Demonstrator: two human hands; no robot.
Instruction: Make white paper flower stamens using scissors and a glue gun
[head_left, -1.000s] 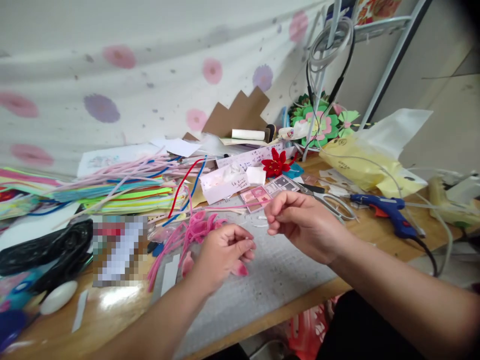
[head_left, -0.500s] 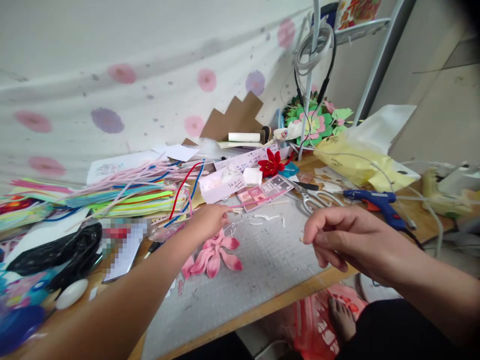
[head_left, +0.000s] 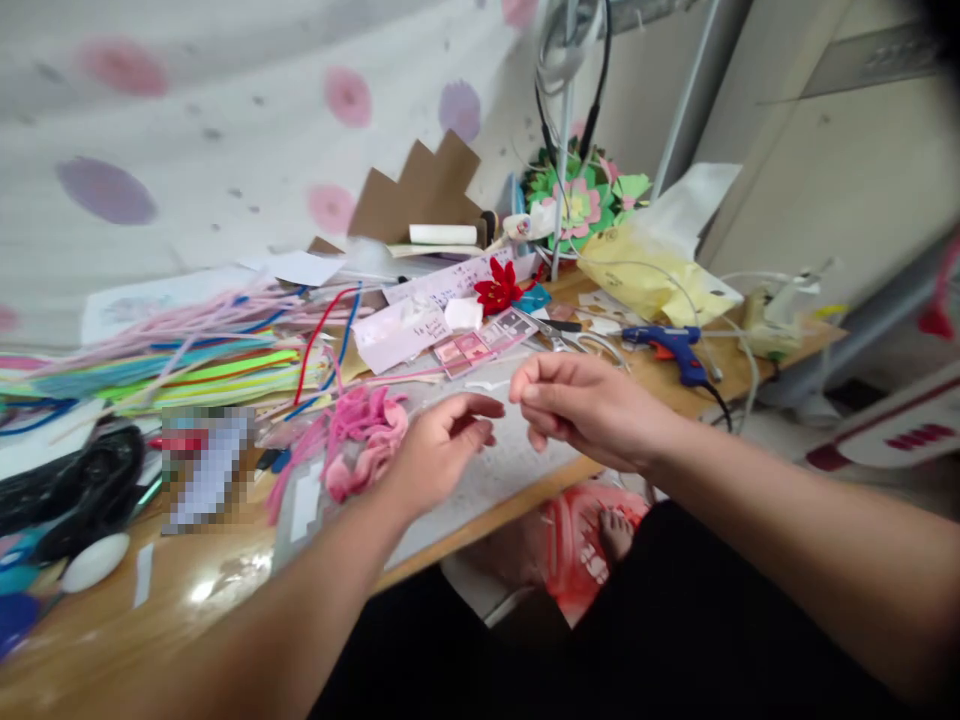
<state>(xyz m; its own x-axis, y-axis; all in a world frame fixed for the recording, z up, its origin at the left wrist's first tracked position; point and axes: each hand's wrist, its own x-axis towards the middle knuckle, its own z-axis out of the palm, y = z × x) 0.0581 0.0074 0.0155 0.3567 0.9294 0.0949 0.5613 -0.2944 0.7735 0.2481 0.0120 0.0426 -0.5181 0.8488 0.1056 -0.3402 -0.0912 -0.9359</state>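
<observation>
My left hand (head_left: 448,445) hovers over the near part of the grey mat (head_left: 442,510), its fingers curved and thumb apart, with nothing visible between them. Close by, my right hand (head_left: 577,405) faces it with thumb and forefinger pinched; whatever is at the fingertips is too small to make out. Fuzzy pink petals (head_left: 367,430) lie in a heap left of my left hand, partly hidden by it. Beyond the hands are an open eyeshadow palette (head_left: 480,345) and scissors (head_left: 592,345). A red fuzzy flower (head_left: 499,287) sits behind the palette.
Bundles of coloured pipe cleaners (head_left: 187,370) cover the table's left side. A blue glue gun (head_left: 667,345) with its cable lies at the right, near a yellow plastic bag (head_left: 652,265). A black plastic bag (head_left: 97,480) and a white egg-shaped object (head_left: 96,563) lie at left.
My left hand has drawn back from beside the palette toward my right hand, and the two are now close together. The view has turned, shifting the table's things leftward and up.
</observation>
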